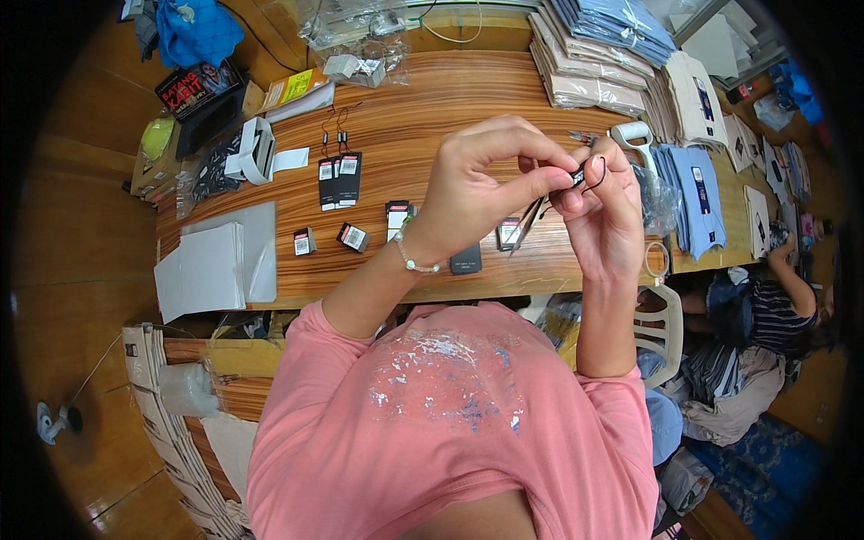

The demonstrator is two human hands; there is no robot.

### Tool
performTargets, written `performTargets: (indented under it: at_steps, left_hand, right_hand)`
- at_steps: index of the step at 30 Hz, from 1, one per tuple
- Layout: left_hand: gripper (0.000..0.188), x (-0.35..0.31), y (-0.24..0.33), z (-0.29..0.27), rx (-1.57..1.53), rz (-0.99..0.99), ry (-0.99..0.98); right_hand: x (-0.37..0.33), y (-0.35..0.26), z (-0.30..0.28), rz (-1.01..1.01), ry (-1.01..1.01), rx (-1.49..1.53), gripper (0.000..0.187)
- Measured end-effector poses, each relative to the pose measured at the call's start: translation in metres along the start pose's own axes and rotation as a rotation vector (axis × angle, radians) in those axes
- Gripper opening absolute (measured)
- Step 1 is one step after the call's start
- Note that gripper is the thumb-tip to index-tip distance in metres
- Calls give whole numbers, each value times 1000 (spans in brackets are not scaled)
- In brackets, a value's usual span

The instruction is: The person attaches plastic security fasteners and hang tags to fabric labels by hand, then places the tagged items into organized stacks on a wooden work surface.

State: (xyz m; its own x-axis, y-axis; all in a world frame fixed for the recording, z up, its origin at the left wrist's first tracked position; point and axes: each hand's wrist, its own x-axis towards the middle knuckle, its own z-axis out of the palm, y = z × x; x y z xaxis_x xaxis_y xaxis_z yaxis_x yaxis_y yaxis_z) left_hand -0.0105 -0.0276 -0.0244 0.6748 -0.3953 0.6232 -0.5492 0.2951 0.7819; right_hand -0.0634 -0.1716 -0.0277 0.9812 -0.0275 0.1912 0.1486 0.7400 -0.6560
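while cord (600, 180) in fingers (540, 185), box (354, 69) in bag (394, 49)

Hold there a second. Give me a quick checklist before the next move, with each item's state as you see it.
1. Left hand pinching the small black corded piece: ok, between thumb and finger.
2. Right hand up at the same piece: ok; how firmly it grips, cannot tell.
3. Pointed tool clear of the hands: cannot tell, its upper end is partly hidden.
4. Black tags apart from both hands: ok, overlapping on the table with cords attached.
5. Small labelled stack by the left wrist fully visible: not ok, the wrist covers part.
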Motion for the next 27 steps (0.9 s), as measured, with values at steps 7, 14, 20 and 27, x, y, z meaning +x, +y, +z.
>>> performTargets:
  at_steps: [7, 14, 20, 27]
  left_hand:
    - [16, 4, 4, -5, 380, 267, -4]
    - [17, 4, 8, -10, 536, 367, -28]
    - [17, 2, 8, -12, 614, 416, -28]
    - [17, 3, 2, -11, 483, 313, -52]
  right_hand:
    - [-1, 3, -3, 34, 48, 56, 8]
    - [-2, 5, -3, 51, 52, 48, 8]
    - [-5, 8, -1, 22, 94, 46, 9]
    - [-6, 10, 1, 5, 140, 12, 9]
